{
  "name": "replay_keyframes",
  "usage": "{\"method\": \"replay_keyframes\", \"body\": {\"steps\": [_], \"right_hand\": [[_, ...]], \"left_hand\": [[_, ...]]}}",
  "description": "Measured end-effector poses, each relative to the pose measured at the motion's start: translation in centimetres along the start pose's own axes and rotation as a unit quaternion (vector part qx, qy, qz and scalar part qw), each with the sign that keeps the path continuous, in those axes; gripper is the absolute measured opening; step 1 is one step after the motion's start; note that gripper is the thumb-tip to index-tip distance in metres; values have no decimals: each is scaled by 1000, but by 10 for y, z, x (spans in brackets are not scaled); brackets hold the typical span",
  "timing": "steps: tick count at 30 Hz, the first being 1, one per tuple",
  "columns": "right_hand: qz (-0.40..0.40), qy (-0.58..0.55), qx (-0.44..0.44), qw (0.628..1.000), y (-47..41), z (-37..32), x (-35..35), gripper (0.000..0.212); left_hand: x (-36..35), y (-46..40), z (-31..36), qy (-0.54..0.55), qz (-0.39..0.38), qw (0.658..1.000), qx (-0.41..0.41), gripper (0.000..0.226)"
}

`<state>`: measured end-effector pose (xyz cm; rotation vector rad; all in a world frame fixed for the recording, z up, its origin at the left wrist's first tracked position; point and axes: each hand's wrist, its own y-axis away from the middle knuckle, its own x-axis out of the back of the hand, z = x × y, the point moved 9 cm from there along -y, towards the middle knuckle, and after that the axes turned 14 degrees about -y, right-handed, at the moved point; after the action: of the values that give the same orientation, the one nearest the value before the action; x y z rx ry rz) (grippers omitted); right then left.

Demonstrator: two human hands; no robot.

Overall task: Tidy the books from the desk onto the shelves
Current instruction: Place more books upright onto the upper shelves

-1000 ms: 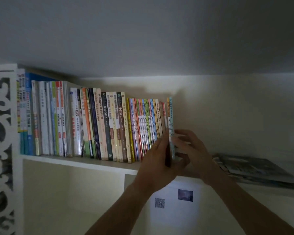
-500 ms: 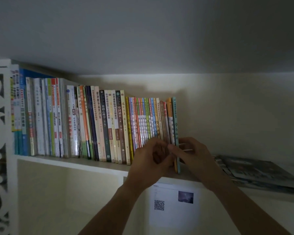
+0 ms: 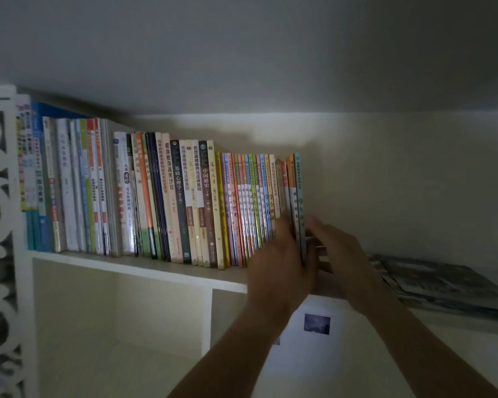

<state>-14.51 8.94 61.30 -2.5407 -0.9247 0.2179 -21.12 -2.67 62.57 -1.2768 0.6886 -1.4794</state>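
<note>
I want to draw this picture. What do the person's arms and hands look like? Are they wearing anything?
Both arms are bare as far as the picture shows: no sleeves, no gloves, no watch or bracelet. The left hand and right hand are blurry and dimly lit, so I can't tell whether there is a ring. The forearms come up from the bottom edge.

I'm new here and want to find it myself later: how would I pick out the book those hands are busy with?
Look at the white shelf with its long row of upright books. Follow the row to its right end, where the left hand and right hand meet. It is the teal-spined book, the very last one, beside an orange-topped spine, with bare shelf to its right.
</note>
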Motion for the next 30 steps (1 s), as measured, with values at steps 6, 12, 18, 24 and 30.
{"method": "replay_keyframes", "body": {"steps": [6, 12, 18, 24, 30], "right_hand": [[82, -84, -30, 993, -4, 5, 20, 54], [39, 24, 33, 998, -12, -4, 11, 55], [-15, 108, 47, 993, -25, -13, -12, 68], [-41, 147, 70, 986, -26, -10, -13, 56], [-22, 260, 130, 957, -18, -17, -16, 35]], "left_hand": [[16, 14, 24, -52, 38, 998, -28, 41], [84, 52, 16, -61, 29, 997, -34, 42], [156, 57, 5, -113, 83, 990, -7, 28], [160, 62, -2, -114, 85, 990, -19, 34], [124, 50, 14, -49, 66, 996, -31, 37]]}}
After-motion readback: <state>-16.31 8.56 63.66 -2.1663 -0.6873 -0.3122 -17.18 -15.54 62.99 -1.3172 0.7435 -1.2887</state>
